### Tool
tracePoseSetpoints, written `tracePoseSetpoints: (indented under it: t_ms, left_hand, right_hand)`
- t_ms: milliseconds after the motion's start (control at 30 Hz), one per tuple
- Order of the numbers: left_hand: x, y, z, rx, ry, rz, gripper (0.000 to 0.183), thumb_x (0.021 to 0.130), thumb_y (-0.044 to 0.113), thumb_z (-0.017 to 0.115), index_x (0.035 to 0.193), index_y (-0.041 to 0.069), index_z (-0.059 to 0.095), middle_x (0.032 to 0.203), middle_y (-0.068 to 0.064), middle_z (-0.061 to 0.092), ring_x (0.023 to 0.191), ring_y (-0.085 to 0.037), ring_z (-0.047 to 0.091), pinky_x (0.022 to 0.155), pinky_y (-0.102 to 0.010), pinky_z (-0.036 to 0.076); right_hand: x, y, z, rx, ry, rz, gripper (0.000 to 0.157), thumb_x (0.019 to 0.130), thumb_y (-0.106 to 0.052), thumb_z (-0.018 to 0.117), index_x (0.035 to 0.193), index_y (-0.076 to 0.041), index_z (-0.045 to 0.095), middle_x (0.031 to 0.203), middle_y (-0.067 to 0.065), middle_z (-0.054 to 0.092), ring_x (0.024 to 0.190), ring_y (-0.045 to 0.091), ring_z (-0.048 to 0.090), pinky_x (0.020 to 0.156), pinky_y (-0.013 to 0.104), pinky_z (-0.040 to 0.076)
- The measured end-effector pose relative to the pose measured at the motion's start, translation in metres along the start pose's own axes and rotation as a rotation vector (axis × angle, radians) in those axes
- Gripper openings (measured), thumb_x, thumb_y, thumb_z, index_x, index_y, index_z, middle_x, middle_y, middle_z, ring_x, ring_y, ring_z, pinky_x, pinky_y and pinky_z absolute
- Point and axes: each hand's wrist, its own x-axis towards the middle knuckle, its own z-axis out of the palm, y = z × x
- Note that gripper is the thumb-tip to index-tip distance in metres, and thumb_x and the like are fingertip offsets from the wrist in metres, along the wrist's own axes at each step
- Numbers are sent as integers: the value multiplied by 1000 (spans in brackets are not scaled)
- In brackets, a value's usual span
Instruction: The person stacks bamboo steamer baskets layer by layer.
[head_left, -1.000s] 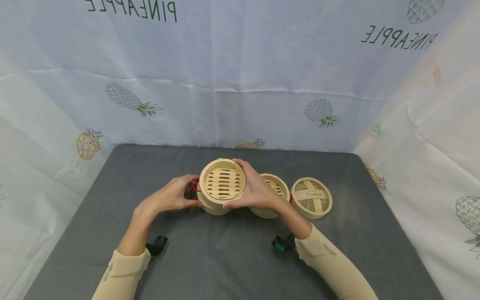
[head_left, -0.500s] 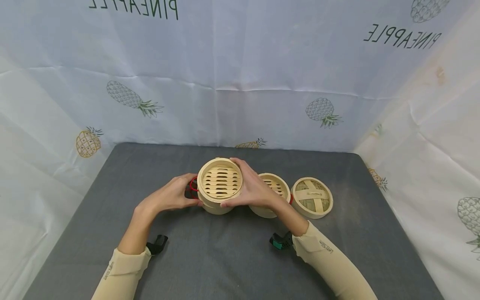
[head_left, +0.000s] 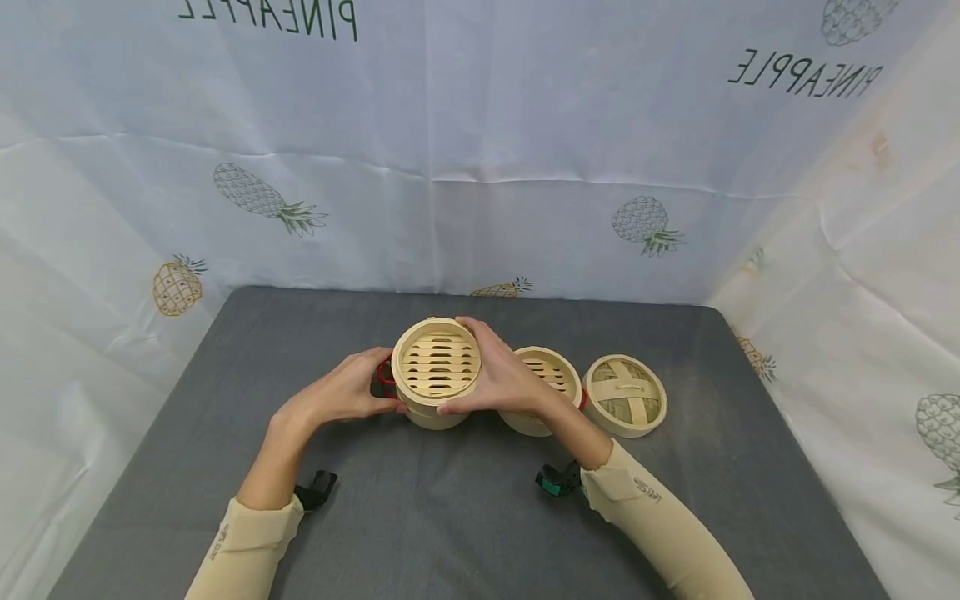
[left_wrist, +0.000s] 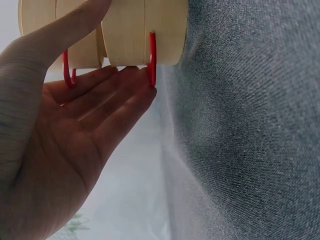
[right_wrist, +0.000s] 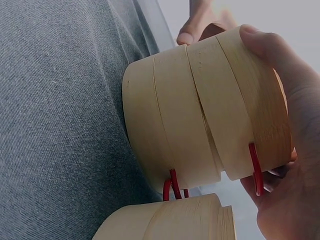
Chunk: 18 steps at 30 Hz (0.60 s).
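My right hand [head_left: 504, 375] grips a round bamboo steamer basket [head_left: 438, 364] with a slatted base, thumb and fingers on opposite sides of its wall. This basket sits on a second bamboo steamer [head_left: 437, 422] standing on the table. In the right wrist view the upper basket [right_wrist: 220, 85] tilts slightly, with a narrow wedge of gap above the lower one [right_wrist: 150, 100]. My left hand [head_left: 341, 392] holds the lower steamer from the left, thumb at its near side and fingers at the far side. Red loop handles [left_wrist: 152, 60] hang between thumb and fingers in the left wrist view.
Close on the right stands a third bamboo steamer [head_left: 528, 426], partly behind my right hand and wrist. Beside it lies a woven bamboo lid [head_left: 625, 396] with crossed strips. The grey tabletop [head_left: 450, 533] meets a pineapple-print curtain [head_left: 465, 225] at the back.
My right hand has shifted the upper steamer basket slightly left over the lower one. The left hand, third steamer and lid hold their places.
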Motion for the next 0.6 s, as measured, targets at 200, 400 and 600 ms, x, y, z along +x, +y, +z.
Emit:
tracePoseSetpoints:
  t_ms: [200, 400, 600]
  left_hand:
    - [0, 1, 0, -4, -1, -2, 69, 87, 27, 94, 140, -3, 62, 118, -12, 74, 103, -21, 72, 89, -45, 63]
    - [0, 1, 0, -1, 2, -1, 68, 86, 28, 95, 138, -2, 63, 117, -11, 74, 102, -21, 72, 89, -46, 63]
    - [0, 0, 1, 1, 6, 2, 67, 86, 28, 95, 138, -2, 64, 117, -11, 74, 102, -20, 72, 89, -44, 63]
  right_hand:
    - [1, 1, 0, 2, -11, 9, 132, 69, -46, 102, 172, -20, 23, 168, 8, 40, 152, 29, 48, 122, 59, 47]
    - [1, 1, 0, 5, -37, 25, 131, 71, -46, 101, 172, -20, 21, 170, 7, 37, 155, 27, 46, 124, 59, 45]
    - [2, 1, -3, 3, -59, 24, 131, 72, -46, 100, 172, -19, 21, 170, 9, 38, 154, 29, 46, 124, 59, 45]
